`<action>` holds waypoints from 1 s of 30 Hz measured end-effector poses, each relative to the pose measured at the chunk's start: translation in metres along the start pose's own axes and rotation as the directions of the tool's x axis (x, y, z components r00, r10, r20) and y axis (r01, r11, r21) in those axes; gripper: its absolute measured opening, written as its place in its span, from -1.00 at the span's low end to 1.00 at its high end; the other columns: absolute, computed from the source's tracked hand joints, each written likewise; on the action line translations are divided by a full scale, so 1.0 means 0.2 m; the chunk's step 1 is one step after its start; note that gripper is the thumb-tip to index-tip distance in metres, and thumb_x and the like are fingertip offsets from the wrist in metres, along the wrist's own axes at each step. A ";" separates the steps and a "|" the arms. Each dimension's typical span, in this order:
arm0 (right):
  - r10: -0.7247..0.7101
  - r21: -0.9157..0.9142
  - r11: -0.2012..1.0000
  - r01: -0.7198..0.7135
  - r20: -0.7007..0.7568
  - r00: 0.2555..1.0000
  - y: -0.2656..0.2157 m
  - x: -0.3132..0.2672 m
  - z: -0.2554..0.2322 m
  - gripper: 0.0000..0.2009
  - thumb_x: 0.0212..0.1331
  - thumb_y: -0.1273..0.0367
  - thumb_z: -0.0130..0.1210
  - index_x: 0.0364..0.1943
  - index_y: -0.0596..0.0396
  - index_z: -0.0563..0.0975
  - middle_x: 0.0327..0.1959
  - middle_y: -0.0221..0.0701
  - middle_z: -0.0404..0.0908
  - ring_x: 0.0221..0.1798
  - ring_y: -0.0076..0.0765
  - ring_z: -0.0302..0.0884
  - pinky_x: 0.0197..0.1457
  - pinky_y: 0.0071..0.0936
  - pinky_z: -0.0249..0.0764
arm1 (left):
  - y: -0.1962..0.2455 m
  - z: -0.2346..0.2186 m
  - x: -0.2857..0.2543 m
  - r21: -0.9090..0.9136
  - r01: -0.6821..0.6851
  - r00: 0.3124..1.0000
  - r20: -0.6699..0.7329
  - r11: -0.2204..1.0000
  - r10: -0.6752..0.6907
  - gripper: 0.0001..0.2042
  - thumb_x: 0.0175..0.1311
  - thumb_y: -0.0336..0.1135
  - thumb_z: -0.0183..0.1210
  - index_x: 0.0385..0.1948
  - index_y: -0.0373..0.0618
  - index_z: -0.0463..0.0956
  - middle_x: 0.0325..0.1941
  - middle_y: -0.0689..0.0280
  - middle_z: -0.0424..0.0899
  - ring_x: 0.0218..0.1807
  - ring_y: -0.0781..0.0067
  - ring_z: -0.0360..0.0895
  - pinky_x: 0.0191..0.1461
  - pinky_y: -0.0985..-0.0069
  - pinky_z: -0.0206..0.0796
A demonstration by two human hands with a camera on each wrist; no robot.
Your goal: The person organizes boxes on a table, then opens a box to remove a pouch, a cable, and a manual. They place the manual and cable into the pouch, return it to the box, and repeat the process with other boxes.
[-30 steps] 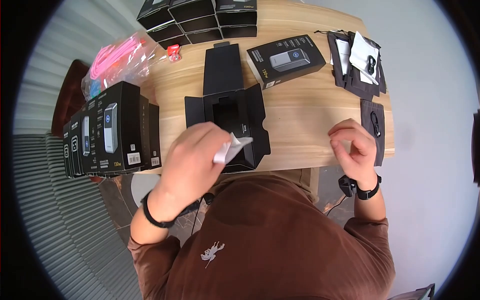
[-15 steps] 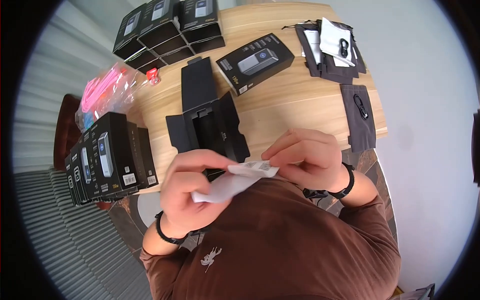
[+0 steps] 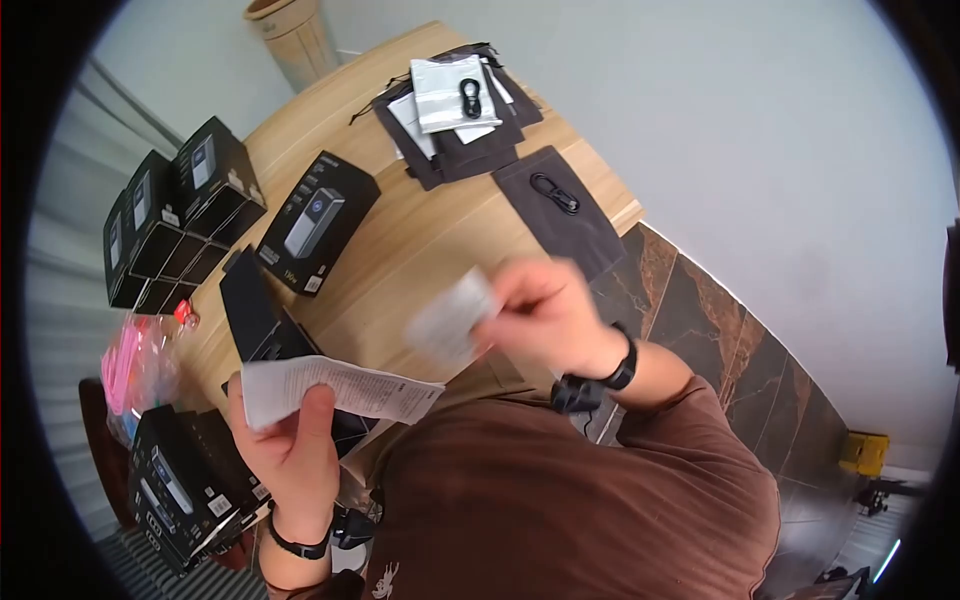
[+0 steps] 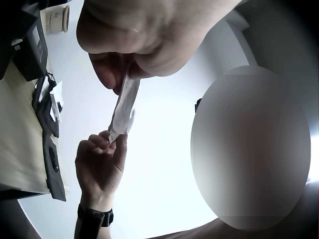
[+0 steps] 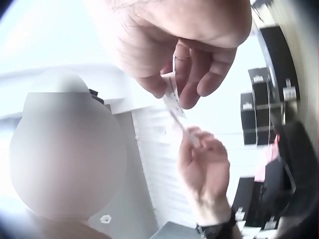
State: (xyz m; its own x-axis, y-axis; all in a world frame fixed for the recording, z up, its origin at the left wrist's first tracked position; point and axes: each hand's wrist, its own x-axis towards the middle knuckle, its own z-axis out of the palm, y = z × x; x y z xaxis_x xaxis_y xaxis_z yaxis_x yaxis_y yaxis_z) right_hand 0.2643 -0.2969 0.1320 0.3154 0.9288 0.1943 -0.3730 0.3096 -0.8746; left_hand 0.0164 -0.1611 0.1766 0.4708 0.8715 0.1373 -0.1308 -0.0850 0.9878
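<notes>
My left hand (image 3: 290, 455) pinches a folded printed leaflet (image 3: 370, 392), thumb on its face, in front of an open black box (image 3: 257, 312) that is partly hidden. Between right-hand thumb and fingers is a small whitish sheet or packet (image 3: 448, 322), blurred in the head view; that right hand (image 3: 548, 315) is over the table's near edge. In the left wrist view, the left hand (image 4: 144, 35) holds white material (image 4: 124, 107) that reaches the right hand (image 4: 99, 167). The right wrist view has a small printed piece (image 5: 172, 94) in the right hand (image 5: 184, 30).
A closed black box (image 3: 318, 222) lies on the wooden table (image 3: 425, 240). Stacked boxes (image 3: 150, 225) stand at the left, with more boxes (image 3: 185, 480) below a plastic bag of pink items (image 3: 135, 365). Grey pouches (image 3: 470, 150) and a pouch with a black cable (image 3: 575, 225) lie farther back.
The head view has turned right. Both hands met at the white paper half a second ago; now they are apart, the left with the leaflet spread wider, the right with a separate whitish piece.
</notes>
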 end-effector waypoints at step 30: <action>-0.212 -0.584 0.782 -0.218 -0.577 0.788 -0.09 -0.12 -0.95 -0.85 0.11 0.41 0.49 -0.35 0.19 0.73 -0.38 -0.56 0.55 -0.39 -0.69 0.42 -0.34 -0.61 0.36 | -0.72 1.25 0.59 0.374 0.370 0.693 0.498 0.850 -0.521 -0.53 0.40 -0.44 0.19 0.29 -0.33 0.28 -0.08 0.13 0.77 -0.23 0.44 0.74 -0.21 0.54 0.55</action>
State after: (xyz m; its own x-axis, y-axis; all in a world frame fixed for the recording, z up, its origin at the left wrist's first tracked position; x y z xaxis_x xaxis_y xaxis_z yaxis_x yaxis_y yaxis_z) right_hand 0.4304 -0.3632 0.0589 0.8316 0.5493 0.0822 0.1496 -0.0789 -0.9856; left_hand 0.3082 -0.1666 0.0684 0.8292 0.4073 -0.3827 0.3895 0.0700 0.9184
